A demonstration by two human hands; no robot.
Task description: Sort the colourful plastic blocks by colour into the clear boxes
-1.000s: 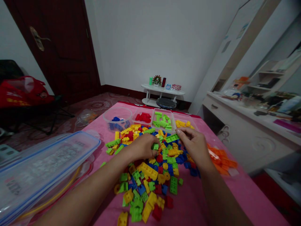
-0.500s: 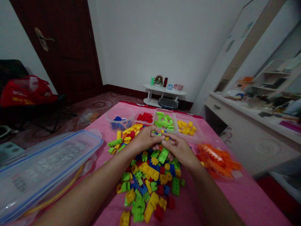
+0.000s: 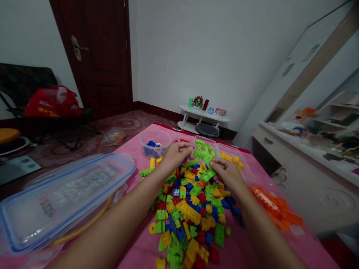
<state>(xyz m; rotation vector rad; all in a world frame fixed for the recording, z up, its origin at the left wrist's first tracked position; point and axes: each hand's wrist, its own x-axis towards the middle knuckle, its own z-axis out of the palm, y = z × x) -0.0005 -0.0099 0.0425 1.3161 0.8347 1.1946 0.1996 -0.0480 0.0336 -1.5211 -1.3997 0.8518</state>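
A heap of building blocks in green, yellow, red and blue spreads over the pink cloth. Above its far side, my left hand has thumb and fingers curled together; whatever they hold is hidden. To its right, my right hand is closed on a green building block that hangs tilted over the heap. Just beyond the hands, a clear tray contains green blocks. The red blocks behind my left hand are partly covered, and yellow blocks lie in the container beyond my right hand.
A round clear tub with blue blocks stands at the back left. Stacked clear lids with blue rims cover the table's left side. Orange pieces lie to the right. Beyond are a low white table and a drawer cabinet.
My hands, close together before, have moved apart, with the right hand keeping the green building block. The view has turned slightly left, so everything sits further right.
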